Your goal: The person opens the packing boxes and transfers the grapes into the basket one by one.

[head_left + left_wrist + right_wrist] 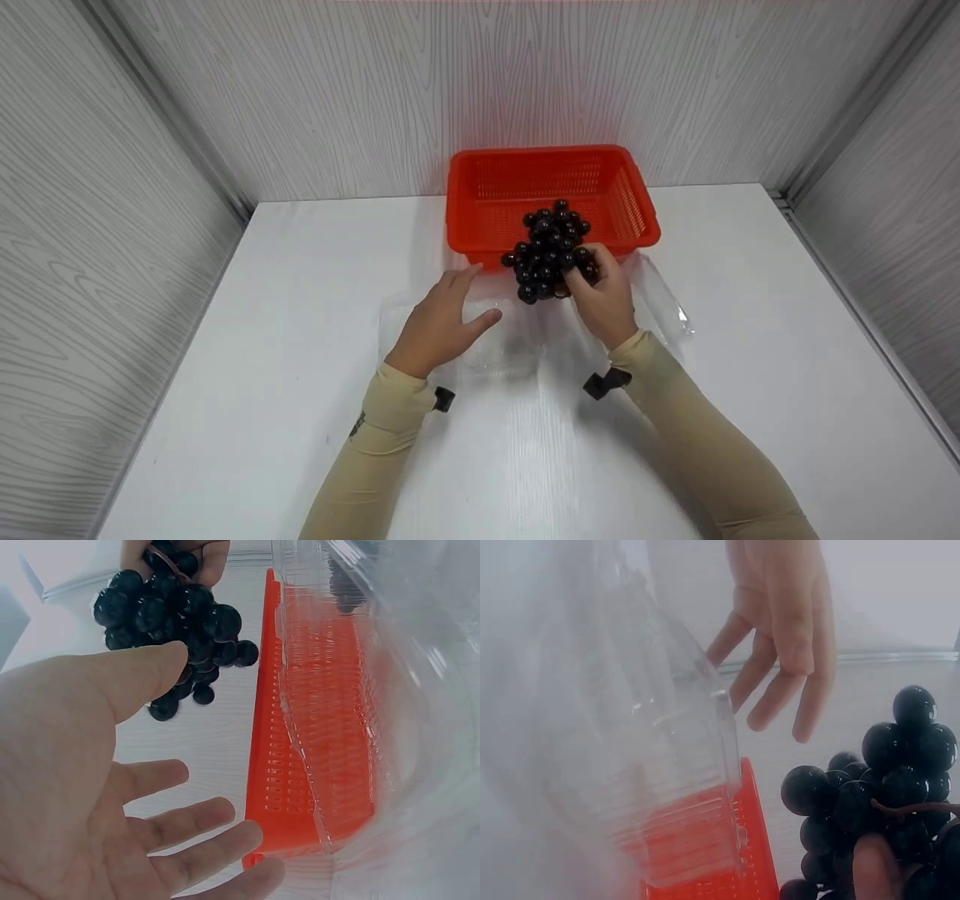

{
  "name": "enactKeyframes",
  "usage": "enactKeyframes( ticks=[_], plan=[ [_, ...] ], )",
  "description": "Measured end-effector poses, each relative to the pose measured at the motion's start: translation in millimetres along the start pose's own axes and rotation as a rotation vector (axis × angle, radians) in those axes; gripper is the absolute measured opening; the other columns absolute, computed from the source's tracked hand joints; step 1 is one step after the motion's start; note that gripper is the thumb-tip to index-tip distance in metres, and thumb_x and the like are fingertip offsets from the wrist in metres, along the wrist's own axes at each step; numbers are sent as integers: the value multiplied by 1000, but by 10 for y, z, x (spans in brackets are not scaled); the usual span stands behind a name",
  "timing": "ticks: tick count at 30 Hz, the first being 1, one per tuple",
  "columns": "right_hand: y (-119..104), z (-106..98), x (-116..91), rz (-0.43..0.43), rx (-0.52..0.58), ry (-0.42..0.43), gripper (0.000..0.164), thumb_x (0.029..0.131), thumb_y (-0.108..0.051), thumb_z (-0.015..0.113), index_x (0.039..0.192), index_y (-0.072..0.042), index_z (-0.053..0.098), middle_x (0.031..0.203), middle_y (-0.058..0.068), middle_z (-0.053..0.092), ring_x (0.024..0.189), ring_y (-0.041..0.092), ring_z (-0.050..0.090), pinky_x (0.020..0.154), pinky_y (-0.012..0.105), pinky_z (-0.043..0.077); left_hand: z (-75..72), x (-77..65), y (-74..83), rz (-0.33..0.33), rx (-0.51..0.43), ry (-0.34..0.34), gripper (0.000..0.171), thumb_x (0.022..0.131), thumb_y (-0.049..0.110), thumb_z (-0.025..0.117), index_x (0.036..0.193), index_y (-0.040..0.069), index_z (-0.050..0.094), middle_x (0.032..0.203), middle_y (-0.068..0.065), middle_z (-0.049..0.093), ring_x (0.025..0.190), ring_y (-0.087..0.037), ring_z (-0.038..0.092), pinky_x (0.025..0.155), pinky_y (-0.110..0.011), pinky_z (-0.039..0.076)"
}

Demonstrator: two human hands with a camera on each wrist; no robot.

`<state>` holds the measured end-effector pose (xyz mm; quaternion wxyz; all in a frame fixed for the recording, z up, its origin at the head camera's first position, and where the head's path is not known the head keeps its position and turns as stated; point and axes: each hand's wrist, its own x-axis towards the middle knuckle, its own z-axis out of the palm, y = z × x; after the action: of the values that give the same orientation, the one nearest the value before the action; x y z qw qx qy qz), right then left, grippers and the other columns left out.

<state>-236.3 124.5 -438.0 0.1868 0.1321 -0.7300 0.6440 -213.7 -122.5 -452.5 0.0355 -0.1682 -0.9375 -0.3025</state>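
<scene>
A bunch of dark grapes [546, 251] is held up in front of the red basket [459, 247], pinched between thumb and fingers of my right hand [606, 300]. In the right wrist view the grapes [900, 787] hang on a brown stem, with the thumb pressed against them. My left hand [439, 326] holds nothing; its fingers are spread, the thumb apart, left of the grapes. A clear plastic container [499, 349] lies on the table below both hands. It also shows as the clear container [675, 742] in the right wrist view.
The red basket stands at the back of the white table [315, 300], close to the grey wood-grain wall [337, 97]. Clear plastic film [664, 300] lies right of the container. Side panels bound the table left and right.
</scene>
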Motion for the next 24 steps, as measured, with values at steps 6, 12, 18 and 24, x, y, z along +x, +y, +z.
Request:
enactKeyframes(
  ticks=[6, 12, 18, 24],
  plan=[
    [137, -60, 141, 5, -29, -3, 16, 95, 6, 61, 111, 6, 63, 101, 10, 63, 89, 15, 58, 72, 22, 50, -5, 17, 12, 0, -29, 15, 80, 98, 56, 62, 161, 15, 36, 153, -9, 47, 140, -27, 48, 113, -48, 43],
    [99, -162, 252, -65, -116, -37, 20, 94, 5, 60, 112, 0, 66, 91, 7, 64, 64, 16, 58, 53, 20, 48, -23, 23, 74, -58, -69, 9, 82, 97, 57, 63, 162, 16, 35, 155, -8, 45, 140, -26, 48, 114, -49, 42],
    [43, -189, 405, -44, -135, -56, 17, 95, 2, 60, 111, 2, 65, 96, 6, 63, 80, 15, 58, 66, 23, 49, -67, 57, 149, -65, -100, 11, 84, 96, 61, 62, 162, 18, 33, 156, -10, 44, 139, -27, 49, 113, -50, 43],
    [60, -183, 568, -41, -141, -68, 18, 97, 2, 59, 113, 5, 64, 99, 6, 62, 83, 13, 56, 72, 22, 48, -79, 127, 164, -58, -168, 25, 83, 97, 64, 59, 161, 18, 34, 150, -7, 48, 131, -24, 54, 107, -49, 48]
  ],
)
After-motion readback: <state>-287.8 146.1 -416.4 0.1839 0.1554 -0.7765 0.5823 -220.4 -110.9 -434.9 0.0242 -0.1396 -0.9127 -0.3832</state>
